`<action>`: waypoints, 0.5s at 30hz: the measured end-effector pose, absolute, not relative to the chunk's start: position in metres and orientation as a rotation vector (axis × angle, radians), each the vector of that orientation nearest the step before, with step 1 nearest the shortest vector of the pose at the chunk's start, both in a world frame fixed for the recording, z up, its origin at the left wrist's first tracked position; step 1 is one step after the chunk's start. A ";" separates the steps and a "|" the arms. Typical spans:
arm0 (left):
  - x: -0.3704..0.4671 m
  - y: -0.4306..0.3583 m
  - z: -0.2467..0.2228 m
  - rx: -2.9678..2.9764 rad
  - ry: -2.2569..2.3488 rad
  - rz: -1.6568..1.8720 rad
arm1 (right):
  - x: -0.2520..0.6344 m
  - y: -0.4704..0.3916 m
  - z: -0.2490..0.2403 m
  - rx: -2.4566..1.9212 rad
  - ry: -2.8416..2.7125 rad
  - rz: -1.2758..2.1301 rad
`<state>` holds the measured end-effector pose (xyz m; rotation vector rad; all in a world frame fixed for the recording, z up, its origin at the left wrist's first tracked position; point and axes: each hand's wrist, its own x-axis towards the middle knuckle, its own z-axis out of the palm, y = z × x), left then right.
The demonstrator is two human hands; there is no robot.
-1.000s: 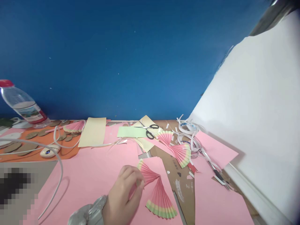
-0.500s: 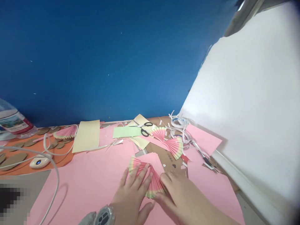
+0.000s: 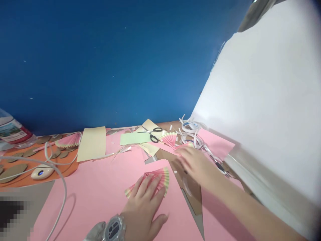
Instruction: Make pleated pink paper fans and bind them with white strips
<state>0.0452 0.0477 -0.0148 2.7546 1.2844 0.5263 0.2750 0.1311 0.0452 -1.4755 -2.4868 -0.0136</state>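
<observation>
A pleated pink fan with a yellow-green edge (image 3: 163, 174) lies on a large pink sheet (image 3: 100, 190). Over it rests my left hand (image 3: 145, 207), fingers spread flat and wearing a watch. My right hand (image 3: 192, 162) reaches over a second pleated pink piece (image 3: 168, 139); its fingers are bent down at that piece's right part, which they partly cover. Whether the fingertips grip it is hard to see. Black-handled scissors (image 3: 153, 134) lie just left of it, across a light green paper strip (image 3: 132, 139).
White curled strips (image 3: 189, 129) and a pen-like tool (image 3: 219, 165) lie to the right. Yellow paper (image 3: 92, 144), brown discs (image 3: 13, 170), a white device (image 3: 42, 172) with a cable and a bottle (image 3: 15, 132) are at left. A blue wall (image 3: 100, 67) stands behind.
My right hand has left the near fan and moved forward to the second pleated piece. The near fan has turned under my left hand, its edge now facing right.
</observation>
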 end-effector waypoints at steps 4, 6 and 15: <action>0.049 0.047 -0.023 2.729 1.457 0.469 | 0.315 0.176 0.055 -1.828 -2.359 -0.168; 0.052 0.045 -0.023 2.643 1.599 0.493 | 0.319 0.195 0.054 -1.930 -2.307 -0.168; 0.049 0.042 -0.007 2.640 1.568 0.430 | 0.300 0.254 0.050 -2.158 -2.213 0.328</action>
